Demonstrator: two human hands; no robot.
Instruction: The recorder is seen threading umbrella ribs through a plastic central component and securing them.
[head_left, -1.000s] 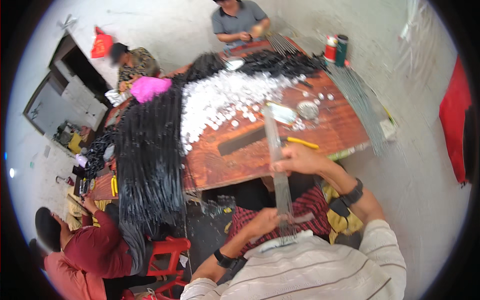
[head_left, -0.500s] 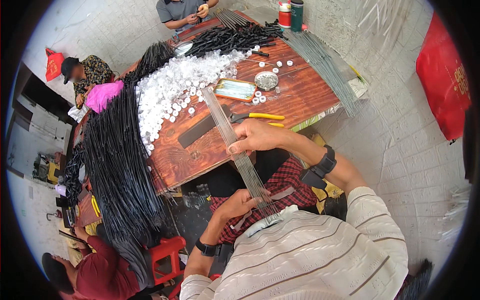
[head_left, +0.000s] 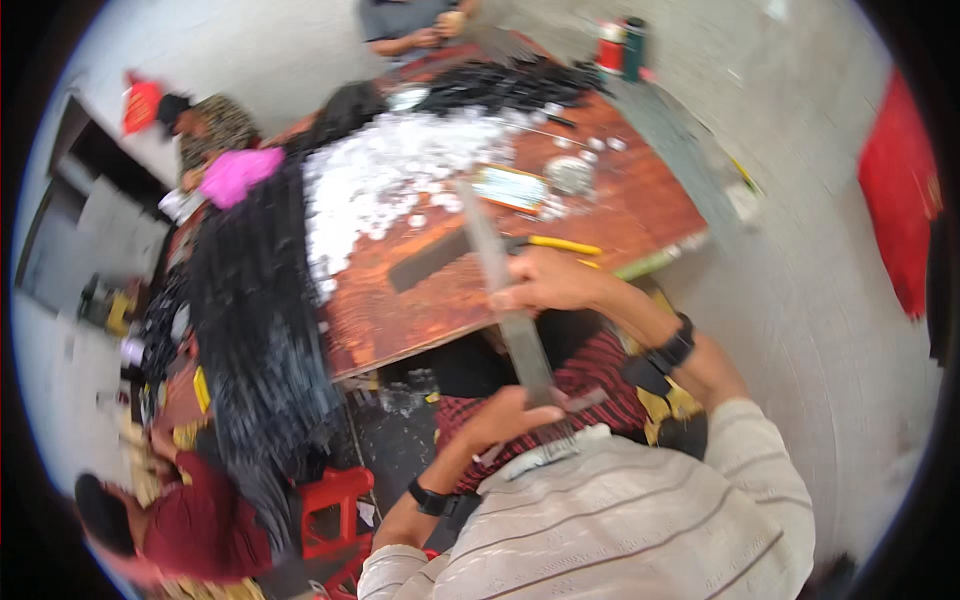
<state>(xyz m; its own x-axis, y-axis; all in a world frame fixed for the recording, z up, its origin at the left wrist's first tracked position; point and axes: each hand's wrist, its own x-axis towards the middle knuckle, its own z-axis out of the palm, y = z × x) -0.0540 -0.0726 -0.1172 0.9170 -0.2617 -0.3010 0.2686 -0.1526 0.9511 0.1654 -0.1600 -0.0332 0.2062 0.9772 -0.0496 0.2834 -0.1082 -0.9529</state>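
A flat row of thin, grey, metal-looking rods [head_left: 524, 350] slants from above the wooden table [head_left: 385, 335] down to my lap. My right hand [head_left: 550, 280] is closed around its middle, thumb across the top. Lower down, near my waist, my left hand [head_left: 508, 416] grips the same rods with its thumb over them. Motion blurs the single rods. Beyond my right hand lie yellow-handled pliers or cutters [head_left: 565, 244], partly hidden by the rods. A dark flat bar [head_left: 430, 262] rests on the table left of the rods.
White and clear plastic caps [head_left: 400, 155] heap across the table. Long black rods [head_left: 255, 300] hang off its left edge. An orange-rimmed tray [head_left: 494, 205] and round dish [head_left: 570, 176] stand behind the rods. Bottles [head_left: 633, 50] stand at the far right. Several people sit around; a red stool [head_left: 335, 487] is lower left.
The whole view has shifted, so the table and my hands appear further right, and the picture has blurred. My left thumb now lies further across the rods. Both hands keep their hold.
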